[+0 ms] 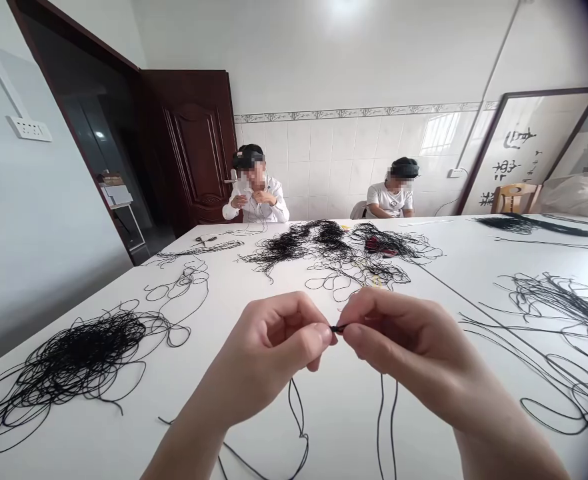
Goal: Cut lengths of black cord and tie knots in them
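My left hand point(274, 353) and my right hand point(399, 340) meet above the white table point(334, 413), fingertips almost touching. Both are closed in a pinch on a thin black cord point(338, 328), of which a short bit shows between the thumbs. Loose strands of the cord hang down from both hands point(298, 413) toward the table's near edge.
A big tangle of black cord point(74, 360) lies at the left, another pile point(334, 247) at the table's middle, more strands point(564, 313) at the right. Scissors point(205, 239) lie at the far side. Two people point(255, 193) point(393, 195) sit opposite; a third person point(581, 190) at far right.
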The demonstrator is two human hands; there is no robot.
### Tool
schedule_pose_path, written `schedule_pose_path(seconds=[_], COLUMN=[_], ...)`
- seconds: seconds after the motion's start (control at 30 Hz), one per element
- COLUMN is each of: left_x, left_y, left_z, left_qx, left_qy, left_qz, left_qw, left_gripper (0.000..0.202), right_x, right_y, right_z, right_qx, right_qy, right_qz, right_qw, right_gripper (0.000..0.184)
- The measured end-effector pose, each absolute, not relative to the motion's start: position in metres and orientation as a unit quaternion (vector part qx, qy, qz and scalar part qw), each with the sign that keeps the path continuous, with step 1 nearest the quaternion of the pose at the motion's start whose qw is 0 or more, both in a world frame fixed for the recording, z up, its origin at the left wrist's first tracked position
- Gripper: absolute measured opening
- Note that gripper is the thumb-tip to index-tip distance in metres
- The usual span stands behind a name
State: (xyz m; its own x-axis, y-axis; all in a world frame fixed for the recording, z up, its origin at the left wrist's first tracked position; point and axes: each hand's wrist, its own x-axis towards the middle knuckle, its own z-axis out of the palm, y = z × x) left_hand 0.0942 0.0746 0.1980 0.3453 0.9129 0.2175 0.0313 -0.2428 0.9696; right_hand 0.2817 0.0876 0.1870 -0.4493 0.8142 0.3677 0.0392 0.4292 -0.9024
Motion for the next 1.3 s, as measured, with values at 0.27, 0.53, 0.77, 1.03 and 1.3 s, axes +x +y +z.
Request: schedule_pose_path(seconds=[0.27,0.53,0.77,1.03,1.3], left_x=[0.095,0.104,0.118,0.109,0.101], left_y=[0.076,0.063,0.062,0.065,0.087], left_z=[0.196,0.191,0.175,0.194,0.192], left_qx=[0.651,0.741,0.781,0.649,0.635], left_qy=[0.357,0.39,0.298,0.424,0.433], left_qz=[0.442,0.495,0.527,0.504,0.415], left_qw=[0.504,0.233,-0.157,0.381,0.486], left_gripper=[0.018,0.016,0.014,0.014,0.019], right_x=[0.278,0.273,0.278,0.287,0.298], right_y=[0.087,0.091,0.087,0.095,0.102], right_z=[0.188,0.187,0.184,0.191,0.192], right_qx=[-0.293,-0.33,-0.34,-0.275,-0.331], right_qy=[-0.717,-0.714,-0.692,-0.725,-0.769], right_qz=[0.459,0.436,0.436,0.47,0.401], right_qw=[0.435,0.438,0.464,0.422,0.372], right_gripper=[0.025,0.023,0.029,0.027,0.022])
